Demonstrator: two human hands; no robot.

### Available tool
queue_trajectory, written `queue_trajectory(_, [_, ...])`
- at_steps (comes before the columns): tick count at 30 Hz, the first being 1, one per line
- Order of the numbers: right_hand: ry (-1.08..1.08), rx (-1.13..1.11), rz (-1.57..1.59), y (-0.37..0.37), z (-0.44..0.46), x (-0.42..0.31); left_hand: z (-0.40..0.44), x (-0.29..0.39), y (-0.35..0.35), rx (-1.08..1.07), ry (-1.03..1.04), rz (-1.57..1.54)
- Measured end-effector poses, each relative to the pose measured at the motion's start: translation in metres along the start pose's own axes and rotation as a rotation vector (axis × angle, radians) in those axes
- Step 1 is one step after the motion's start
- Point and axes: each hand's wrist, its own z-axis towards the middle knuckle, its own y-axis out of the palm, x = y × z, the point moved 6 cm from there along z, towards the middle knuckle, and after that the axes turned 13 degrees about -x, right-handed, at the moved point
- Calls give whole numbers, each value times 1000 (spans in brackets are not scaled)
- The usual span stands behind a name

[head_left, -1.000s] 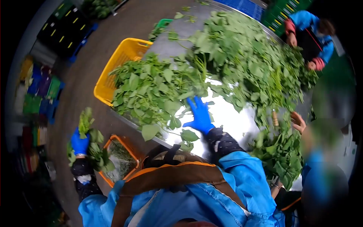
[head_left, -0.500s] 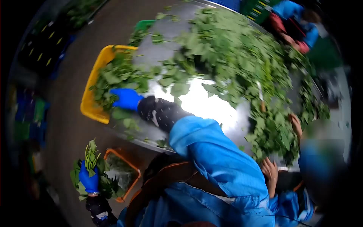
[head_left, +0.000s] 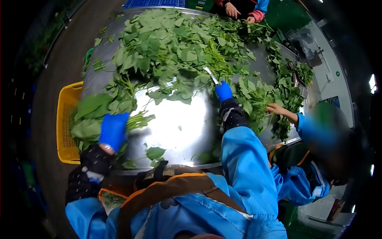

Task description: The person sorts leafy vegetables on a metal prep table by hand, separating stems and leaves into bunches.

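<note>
My left hand (head_left: 113, 130), in a blue glove, is closed around a bunch of leafy greens (head_left: 88, 125) near the table's left edge. The bunch's broad leaves spread to the left and its pale cut stems stick out to the right. Over the middle of the metal table (head_left: 179, 137), my gloved right hand (head_left: 224, 92) is closed on a knife (head_left: 210, 74). Its bright blade points up and to the left, beside the heap of greens (head_left: 167, 47), while the handle is hidden in my fist.
A yellow crate (head_left: 68, 131) stands against the table's left side, partly behind the bunch. An orange-rimmed basket (head_left: 112, 198) is low at my left. On my right, a co-worker's hand (head_left: 276, 108) touches greens; another person's hands (head_left: 238, 15) work at the far edge.
My left hand has risen from beside the orange-rimmed basket to the table with a bunch. My right hand has left the yellow crate and taken hold of the knife. The view has turned right.
</note>
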Motion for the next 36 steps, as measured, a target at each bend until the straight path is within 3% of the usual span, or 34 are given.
queue_trajectory(3, [-84, -41, -213, -2, -17, 2, 70, 41, 40, 57, 38, 2])
queue_trajectory(6, [-170, 215, 133, -11, -48, 6, 122, 78, 93, 123, -13, -14])
queue_trajectory(8, [-64, 159, 430, -27, -98, -6, 137, 88, 146, -92, -160, -76])
queue_trajectory(9, [-85, 81, 616, -33, -132, -17, 135, 95, 160, -42, -194, -59])
queue_trajectory(11, [-223, 36, 476, -14, -191, -23, 131, 94, 189, 8, -222, 16])
queue_trajectory(13, [-313, -61, 357, 14, -235, -23, 126, 97, 180, 34, -182, -25])
queue_trajectory(16, [-282, -208, 338, 54, -256, -19, 128, 100, 174, -35, -192, 6])
queue_trajectory(22, [-323, -255, 171, 82, -243, -38, 127, 102, 173, -41, -185, 39])
queue_trajectory(23, [-263, -409, 127, 95, -238, -39, 127, 103, 175, -28, -176, 48])
queue_trajectory(26, [-207, -342, 184, 111, -217, -64, 127, 104, 179, -9, -169, 77])
queue_trajectory(28, [-415, -172, 247, 114, -200, -81, 124, 102, 180, -11, -154, 62])
queue_trajectory(30, [-254, -330, 254, 124, -212, -56, 125, 96, 174, 15, -138, 3])
queue_trajectory(33, [-210, -553, 116, 95, -263, -25, 137, 88, 182, -145, -223, -2])
queue_trajectory(36, [-263, -461, 160, 62, -275, -25, 139, 76, 179, -357, -329, -275])
